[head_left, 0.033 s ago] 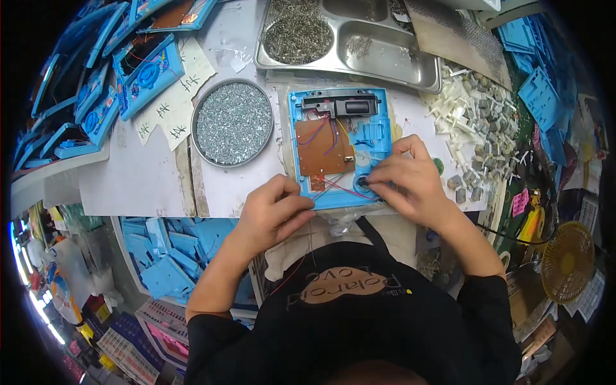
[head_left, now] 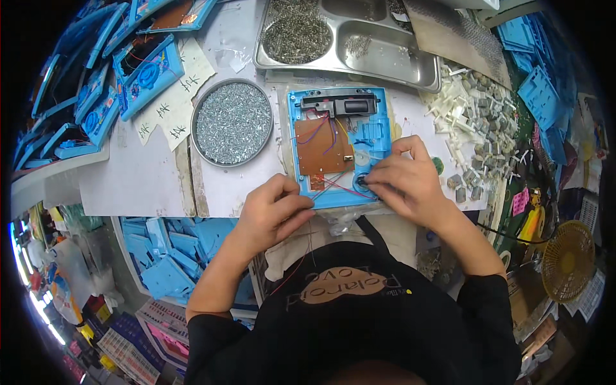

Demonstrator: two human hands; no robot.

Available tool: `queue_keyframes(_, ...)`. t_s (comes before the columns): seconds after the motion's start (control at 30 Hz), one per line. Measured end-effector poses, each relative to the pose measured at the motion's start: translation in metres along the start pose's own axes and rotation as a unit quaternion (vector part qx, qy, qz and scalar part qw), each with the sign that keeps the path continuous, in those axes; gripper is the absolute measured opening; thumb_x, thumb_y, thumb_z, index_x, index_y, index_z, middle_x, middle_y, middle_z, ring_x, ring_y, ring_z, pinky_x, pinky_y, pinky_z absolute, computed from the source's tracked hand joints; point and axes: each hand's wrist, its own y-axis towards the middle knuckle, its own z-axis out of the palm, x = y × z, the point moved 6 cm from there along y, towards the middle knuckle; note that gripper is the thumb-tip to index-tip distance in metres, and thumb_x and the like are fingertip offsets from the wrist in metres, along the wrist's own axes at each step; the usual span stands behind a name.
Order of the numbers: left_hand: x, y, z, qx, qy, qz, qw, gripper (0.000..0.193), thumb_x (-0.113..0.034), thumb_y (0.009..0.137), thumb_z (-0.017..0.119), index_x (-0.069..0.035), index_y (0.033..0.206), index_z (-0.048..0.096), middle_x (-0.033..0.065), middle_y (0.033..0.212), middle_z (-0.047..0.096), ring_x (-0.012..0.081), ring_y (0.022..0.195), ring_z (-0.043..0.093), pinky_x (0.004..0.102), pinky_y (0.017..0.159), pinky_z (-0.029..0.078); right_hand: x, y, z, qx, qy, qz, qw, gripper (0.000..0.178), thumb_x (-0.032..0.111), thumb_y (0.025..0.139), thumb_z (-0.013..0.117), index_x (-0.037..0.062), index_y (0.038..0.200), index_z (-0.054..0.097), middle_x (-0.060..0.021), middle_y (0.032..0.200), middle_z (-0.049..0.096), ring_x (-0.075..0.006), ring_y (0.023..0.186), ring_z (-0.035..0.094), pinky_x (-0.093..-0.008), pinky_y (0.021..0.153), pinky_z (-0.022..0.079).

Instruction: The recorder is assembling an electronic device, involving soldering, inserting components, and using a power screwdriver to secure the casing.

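Observation:
A light-blue plastic housing [head_left: 340, 204] lies open on the table in front of me. Inside it are a brown circuit board [head_left: 324, 147], a black module [head_left: 355, 107] along the far edge, and several thin coloured wires. My left hand [head_left: 273, 210] is closed at the near left corner, thumb and forefinger pinched where thin wires [head_left: 328, 187] cross the rim and hang down toward my lap. At the near right, my right hand [head_left: 407, 183] is closed with its fingertips on a small dark round part [head_left: 362, 181] in a circular recess. The fingers partly cover that part.
A round metal dish [head_left: 232, 122] of small silvery pieces stands left of the housing. Beyond is a steel compartment tray [head_left: 350, 72] with small metal parts. White plastic pieces with grey blocks [head_left: 471, 128] are heaped at right. Blue housings [head_left: 147, 77] are stacked far left.

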Motion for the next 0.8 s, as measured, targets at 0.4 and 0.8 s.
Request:
queue_keyframes(0.4, -0.002, -0.002, -0.001, -0.007, 0.016, -0.004, 1.000, 0.025, -0.007, 0.073, 0.086, -0.007, 0.095, 0.074, 0.0074, 0.090, 0.055, 0.0223, 0.075, 0.059, 0.0327, 0.062, 0.048, -0.012, -0.005, 0.009, -0.038, 0.035, -0.050, 0.997, 0.030, 0.017, 0.070, 0.088, 0.0129, 0.098, 0.077, -0.0025, 0.113, 0.074, -0.0291, 0.100, 0.054, -0.0388, 0.086, 0.046)
queue_keyframes(0.8, -0.007, -0.005, 0.002, 0.003, 0.024, -0.040, 0.999, 0.025, -0.007, 0.075, 0.085, -0.007, 0.096, 0.073, 0.0075, 0.089, 0.056, 0.0224, 0.071, 0.060, 0.0342, 0.060, 0.048, -0.057, -0.013, -0.084, -0.043, -0.181, 0.137, 0.973, 0.019, 0.017, 0.078, 0.077, 0.0103, 0.096, 0.074, -0.0081, 0.104, 0.071, -0.0309, 0.102, 0.058, -0.0447, 0.092, 0.045)
